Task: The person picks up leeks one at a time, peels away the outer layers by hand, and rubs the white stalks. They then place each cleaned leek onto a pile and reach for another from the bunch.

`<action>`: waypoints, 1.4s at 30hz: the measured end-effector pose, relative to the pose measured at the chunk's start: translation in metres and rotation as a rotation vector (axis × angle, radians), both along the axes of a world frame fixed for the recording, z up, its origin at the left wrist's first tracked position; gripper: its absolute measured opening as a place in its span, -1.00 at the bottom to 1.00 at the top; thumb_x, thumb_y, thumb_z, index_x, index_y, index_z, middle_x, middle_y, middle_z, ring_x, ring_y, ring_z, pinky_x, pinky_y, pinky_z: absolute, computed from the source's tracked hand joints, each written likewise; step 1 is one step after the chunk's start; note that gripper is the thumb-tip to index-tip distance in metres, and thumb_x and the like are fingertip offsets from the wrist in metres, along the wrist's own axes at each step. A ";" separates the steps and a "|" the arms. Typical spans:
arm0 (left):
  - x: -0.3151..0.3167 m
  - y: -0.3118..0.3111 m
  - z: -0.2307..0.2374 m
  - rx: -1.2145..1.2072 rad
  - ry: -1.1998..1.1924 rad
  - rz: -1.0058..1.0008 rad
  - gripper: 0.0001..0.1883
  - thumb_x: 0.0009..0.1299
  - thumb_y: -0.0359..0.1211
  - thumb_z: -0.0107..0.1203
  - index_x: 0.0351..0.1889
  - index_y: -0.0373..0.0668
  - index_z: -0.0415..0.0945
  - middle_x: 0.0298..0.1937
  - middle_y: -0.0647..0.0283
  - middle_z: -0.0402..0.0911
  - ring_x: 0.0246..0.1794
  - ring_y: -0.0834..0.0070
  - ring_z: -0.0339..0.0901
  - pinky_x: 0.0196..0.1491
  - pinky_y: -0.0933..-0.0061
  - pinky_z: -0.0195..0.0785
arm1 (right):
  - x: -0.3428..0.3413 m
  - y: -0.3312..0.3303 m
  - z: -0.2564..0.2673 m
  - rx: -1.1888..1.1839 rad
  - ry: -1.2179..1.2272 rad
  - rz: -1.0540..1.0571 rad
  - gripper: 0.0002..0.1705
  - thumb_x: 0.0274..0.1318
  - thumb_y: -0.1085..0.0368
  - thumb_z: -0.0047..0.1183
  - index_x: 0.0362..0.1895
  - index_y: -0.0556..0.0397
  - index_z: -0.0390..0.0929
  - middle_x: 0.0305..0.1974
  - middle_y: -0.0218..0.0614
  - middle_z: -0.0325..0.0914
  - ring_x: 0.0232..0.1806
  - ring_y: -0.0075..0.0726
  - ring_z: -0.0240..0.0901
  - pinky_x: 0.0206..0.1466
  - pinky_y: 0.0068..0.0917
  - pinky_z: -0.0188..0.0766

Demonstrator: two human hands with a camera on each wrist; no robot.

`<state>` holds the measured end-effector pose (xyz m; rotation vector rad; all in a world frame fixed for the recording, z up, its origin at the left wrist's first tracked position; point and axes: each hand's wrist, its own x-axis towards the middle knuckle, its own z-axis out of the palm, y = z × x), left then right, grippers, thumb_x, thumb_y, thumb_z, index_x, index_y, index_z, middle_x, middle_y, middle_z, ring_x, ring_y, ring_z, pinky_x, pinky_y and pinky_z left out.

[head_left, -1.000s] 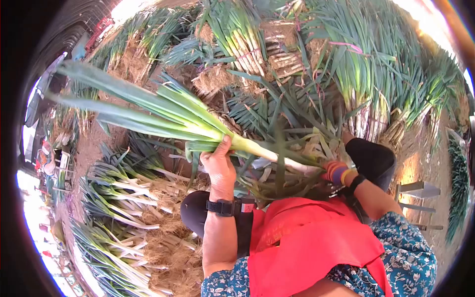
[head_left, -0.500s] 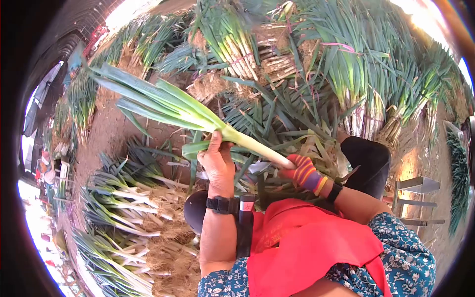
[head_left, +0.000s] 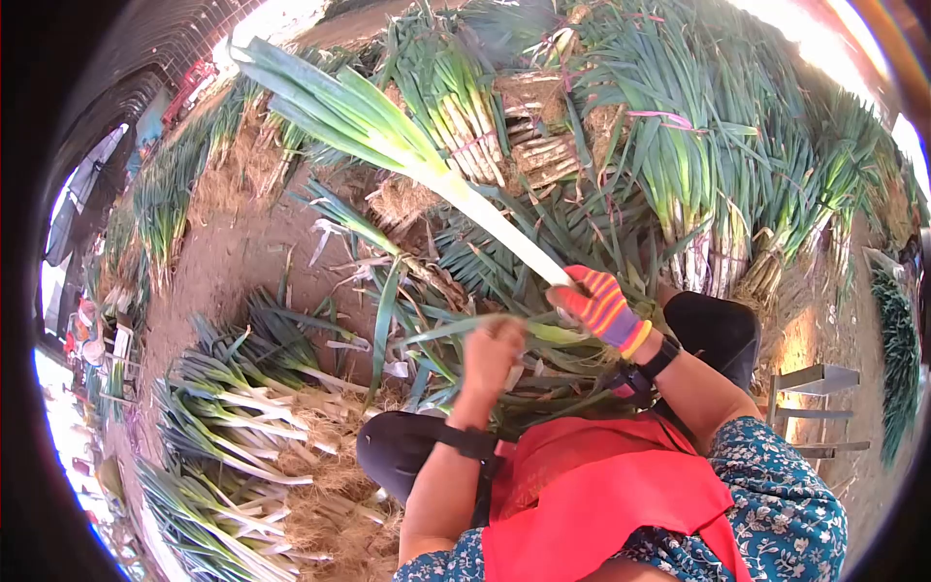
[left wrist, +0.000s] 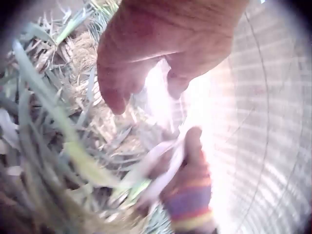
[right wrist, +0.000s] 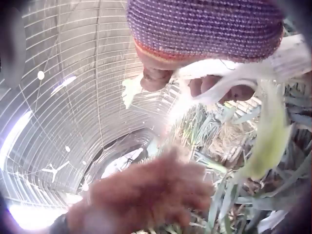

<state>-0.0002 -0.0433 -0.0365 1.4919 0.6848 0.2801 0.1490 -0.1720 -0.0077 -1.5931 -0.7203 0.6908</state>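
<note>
A long leek (head_left: 490, 215) slants up and left across the head view, green leaves at the far end and bare white stalk near me. My right hand (head_left: 609, 312), in a striped glove with bare fingertips, grips its white base. From those fingers a loose pale strip of leaf (right wrist: 267, 146) hangs down, yellow-green toward its end. My bare left hand (head_left: 492, 359), blurred, is off the stalk, below and left of the right hand. In the left wrist view its thumb and bent fingers (left wrist: 114, 100) stand apart with nothing between them.
Untied leeks (head_left: 252, 398) with shaggy roots lie at the left. Tied bundles (head_left: 698, 184) stand at the back and right. Leaf scraps (head_left: 543, 373) cover the ground before my knees. A metal stand (head_left: 819, 383) is at the right.
My left hand has let go of the leek below its leaves and come down toward my right hand. The leek, held by my right hand, has swung upward and right.
</note>
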 end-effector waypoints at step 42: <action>-0.064 0.076 0.039 -0.438 -0.941 0.588 -0.65 0.42 -0.24 -0.04 0.00 -0.31 0.25 -0.28 0.06 0.47 -0.22 0.30 0.45 -0.01 0.24 0.36 | 0.032 -0.126 -0.123 -0.759 -0.484 0.681 -0.68 -0.13 0.13 0.12 -0.34 0.11 0.57 -0.44 -0.03 0.53 -0.32 0.05 0.49 -0.24 -0.18 0.39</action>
